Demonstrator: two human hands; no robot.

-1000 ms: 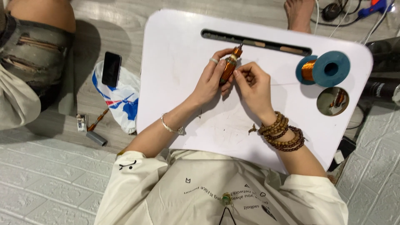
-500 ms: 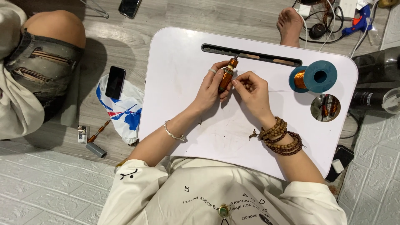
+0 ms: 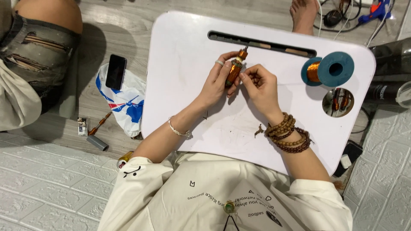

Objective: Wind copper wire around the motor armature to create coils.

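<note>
My left hand (image 3: 217,83) grips a small copper-wound motor rotor (image 3: 234,68), its shaft pointing away from me, above a white lap table (image 3: 184,55). My right hand (image 3: 260,85) is close beside the rotor, fingertips pinched at its right side as if on thin wire; the wire itself is too fine to see. A teal spool of copper wire (image 3: 329,69) lies on the table to the right.
A long slot (image 3: 265,44) runs along the table's far edge, and a round cup hole (image 3: 338,102) shows parts below. A phone (image 3: 116,71) on a plastic bag lies on the floor at left, beside another person's knee (image 3: 43,25). A bare foot (image 3: 303,15) and cables sit beyond.
The camera view has shifted slightly. Both hands stay at the rotor with the same hold.
</note>
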